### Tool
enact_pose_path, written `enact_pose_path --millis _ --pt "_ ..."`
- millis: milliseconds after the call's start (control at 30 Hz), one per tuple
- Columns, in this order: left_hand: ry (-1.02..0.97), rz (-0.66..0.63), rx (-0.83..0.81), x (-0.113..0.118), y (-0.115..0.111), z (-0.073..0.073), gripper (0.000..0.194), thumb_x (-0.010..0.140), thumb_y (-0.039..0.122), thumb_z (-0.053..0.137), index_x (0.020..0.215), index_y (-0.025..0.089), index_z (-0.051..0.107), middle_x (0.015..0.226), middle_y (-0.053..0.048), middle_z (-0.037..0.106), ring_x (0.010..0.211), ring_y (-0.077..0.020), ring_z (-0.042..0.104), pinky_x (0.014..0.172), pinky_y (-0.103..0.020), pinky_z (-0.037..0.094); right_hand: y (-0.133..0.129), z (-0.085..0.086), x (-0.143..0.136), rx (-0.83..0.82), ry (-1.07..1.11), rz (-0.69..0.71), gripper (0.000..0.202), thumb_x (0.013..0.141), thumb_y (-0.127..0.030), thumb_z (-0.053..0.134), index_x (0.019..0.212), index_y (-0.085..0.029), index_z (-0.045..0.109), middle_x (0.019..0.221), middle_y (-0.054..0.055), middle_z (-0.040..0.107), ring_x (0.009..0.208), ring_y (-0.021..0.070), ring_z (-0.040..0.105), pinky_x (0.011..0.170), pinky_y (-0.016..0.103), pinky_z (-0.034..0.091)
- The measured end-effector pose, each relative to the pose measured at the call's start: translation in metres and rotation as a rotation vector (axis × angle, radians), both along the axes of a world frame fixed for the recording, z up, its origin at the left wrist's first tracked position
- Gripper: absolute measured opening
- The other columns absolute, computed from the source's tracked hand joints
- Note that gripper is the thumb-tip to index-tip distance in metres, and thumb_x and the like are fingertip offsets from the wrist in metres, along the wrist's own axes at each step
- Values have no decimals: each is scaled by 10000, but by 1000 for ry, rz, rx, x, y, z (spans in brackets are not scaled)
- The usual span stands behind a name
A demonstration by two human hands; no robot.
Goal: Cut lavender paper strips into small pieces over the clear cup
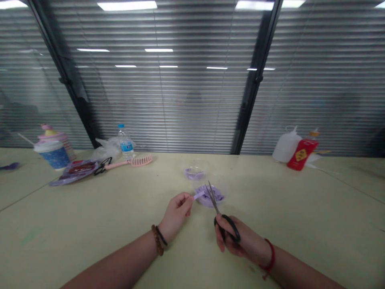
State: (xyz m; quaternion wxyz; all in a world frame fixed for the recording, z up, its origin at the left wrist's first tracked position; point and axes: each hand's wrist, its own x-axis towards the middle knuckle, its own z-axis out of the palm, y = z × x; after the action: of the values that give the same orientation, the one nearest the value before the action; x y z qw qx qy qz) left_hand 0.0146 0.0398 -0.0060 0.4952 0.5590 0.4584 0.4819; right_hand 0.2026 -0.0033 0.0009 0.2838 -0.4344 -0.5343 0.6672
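Note:
Pinched in the fingertips of my left hand (178, 209) is a thin light-purple strip (198, 195), its free end pointing right. My right hand (237, 237) grips a pair of scissors (214, 200) by the black handles, with the metal blades slightly apart and pointing up and away from me. The blades are near the strip's end, above a shallow clear dish (206, 204) that holds purple pieces. Whether a blade touches the strip I cannot tell. Just behind stands a second clear dish (194, 175) with purple along its bottom.
At the back left are a blue cup (53, 154), a flat purple package (76, 171), a pink hairbrush (141, 161), a plastic bag (105, 149) and a water bottle (126, 144). A white bottle (286, 145) and a red bottle (302, 154) stand at the back right. Window blinds rise behind the table (300, 208).

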Motion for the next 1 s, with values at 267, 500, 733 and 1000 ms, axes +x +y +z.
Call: enact_pose_path --millis 267,500,733,1000 --pt "41 -91 18 0 -4 2 292 761 420 517 644 157 470 483 64 391 456 -77 339 467 -207 260 -3 2 -3 49 -130 133 542 682 -651 505 557 -123 497 470 20 569 241 17 322 254 159 158" --pt "92 -134 33 0 -5 1 295 769 425 508 664 151 485 504 59 388 467 -81 332 467 -207 255 -3 2 -4 46 -145 118 531 677 -649 506 554 -133 485 470 17 570 241 18 318 252 162 177" --pt "102 -135 31 0 -4 -3 274 772 401 504 676 145 490 516 57 393 480 -82 337 473 -206 257 -3 4 -5 56 -151 108 543 644 -665 519 524 -138 467 463 24 564 239 15 311 252 163 169" --pt "111 -93 1 6 1 -1 297 749 413 506 634 139 499 503 46 416 466 -83 347 473 -213 256 0 1 -4 1 -87 19 526 670 -659 503 563 -147 450 428 -9 530 227 8 284 245 151 150"
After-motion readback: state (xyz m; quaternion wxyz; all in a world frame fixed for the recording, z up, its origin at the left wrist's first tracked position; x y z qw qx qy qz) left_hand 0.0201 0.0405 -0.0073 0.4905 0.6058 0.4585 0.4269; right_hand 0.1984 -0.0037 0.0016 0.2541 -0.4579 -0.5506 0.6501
